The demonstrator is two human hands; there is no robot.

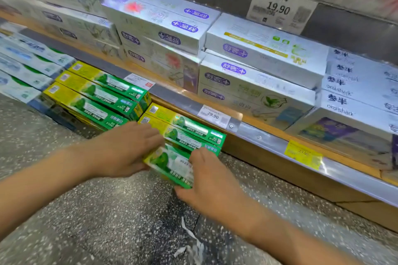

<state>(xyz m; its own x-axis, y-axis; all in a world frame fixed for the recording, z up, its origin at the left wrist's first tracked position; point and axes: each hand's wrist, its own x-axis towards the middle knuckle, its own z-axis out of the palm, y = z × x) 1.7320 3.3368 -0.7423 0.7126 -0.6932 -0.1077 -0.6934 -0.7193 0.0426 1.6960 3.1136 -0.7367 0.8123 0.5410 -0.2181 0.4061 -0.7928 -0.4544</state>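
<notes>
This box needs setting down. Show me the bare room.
Bare speckled floor lies between the right hand and the wooden plinth, and left of the left hand. Crowded: behind the held box, green box stacks and white boxes sit packed.

Left hand [127, 148], right hand [213, 180] extended forward, fingers curled, gripping.

Bright, even shop light falls from above and leaves little shadow, only a faint darker patch on the speckled floor [120, 221] below the hands. Glare streaks the metal shelf rail [269, 137], and a rainbow sheen sits on the wrapped white boxes [159, 26]. Motion blur smears the top and left edges (the print at upper right is barely legible). The left hand [127, 150] and right hand [211, 178] are soft too, and the green box [172, 163] between them is smeared at its near end. The wide lens bows the shelf lines towards the corners.
</notes>
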